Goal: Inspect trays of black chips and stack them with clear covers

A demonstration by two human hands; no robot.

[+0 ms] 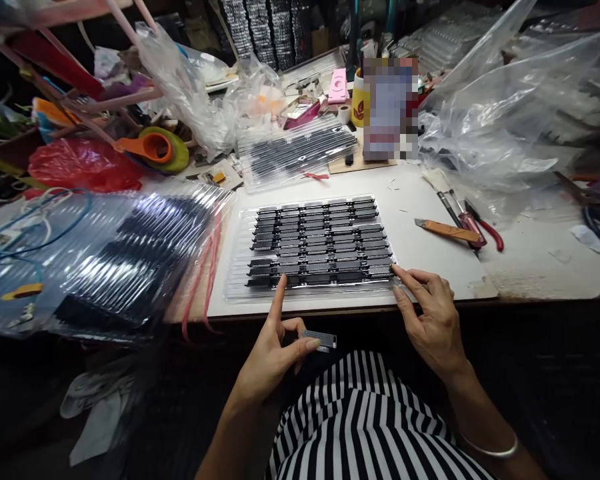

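Observation:
A clear plastic tray point(237, 283) lies near the table's front edge, filled with rows of black comb-edged strips point(320, 243) carrying grey segments. Below it, my left hand point(275, 357) pinches a small grey rectangular piece point(321, 340) between thumb and curled fingers. Its index finger stretches up onto the tray's front row. At the right end of the front rows, my right hand point(430, 320) has its index fingertip on a strip's end. The thumb sits just below, apart from the index finger, near the tray's edge.
Wrapped trays of black strips point(145, 253) are stacked at left, beside red ties point(207, 273). Another filled tray point(300, 150) lies behind. At right are a utility knife point(447, 230), red-handled pliers point(490, 230) and a brush point(443, 190). Plastic bags point(520, 127) crowd the back right.

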